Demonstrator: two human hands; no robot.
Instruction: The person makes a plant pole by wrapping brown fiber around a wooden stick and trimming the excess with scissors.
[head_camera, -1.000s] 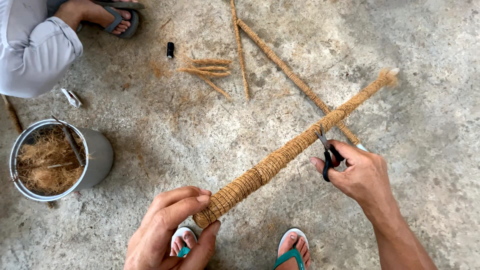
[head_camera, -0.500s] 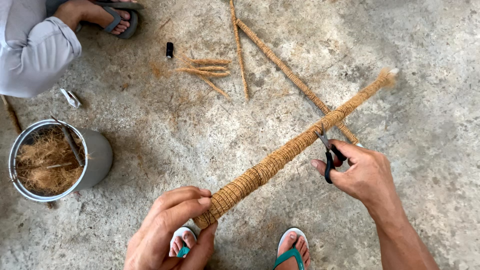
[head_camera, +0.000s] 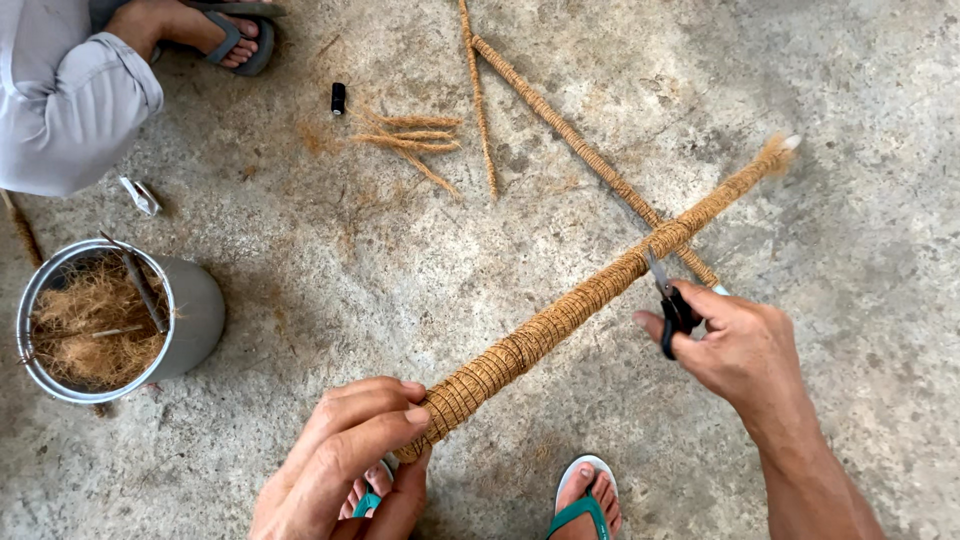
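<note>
A person stands on a rough concrete floor (head_camera: 300, 260), looking down at their own two hands and sandalled feet. A long pole wrapped in coir rope (head_camera: 590, 295) runs diagonally from the lower middle of the view up to the right, ending in a frayed tuft.

The left hand (head_camera: 345, 455) is curled tight around the near end of the pole, fingers pressed over the wrapping. The right hand (head_camera: 735, 345) is closed around a small pair of black-handled scissors (head_camera: 668, 300), and the blade tips touch the pole about midway along its length. So the pole spans between both hands: its near end inside the left, its middle just beyond the right hand's fingertips.

Risks, as a judgement: the blades sit right on the tight wrapping, so a slip could nick a turn of rope and let the winding loosen. The pole is gripped at one end only, so it could roll or sag under the scissors. The bare toes directly below are exposed if the scissors drop.

Beneath the raised pole a thinner wrapped stick (head_camera: 590, 155) lies on the floor. To the left stands a metal bucket (head_camera: 190, 310) full of loose brown fibre. A small bundle of fibre strands (head_camera: 410, 140) lies farther up, and another person's grey sleeve (head_camera: 70, 100) shows at the top left.
</note>
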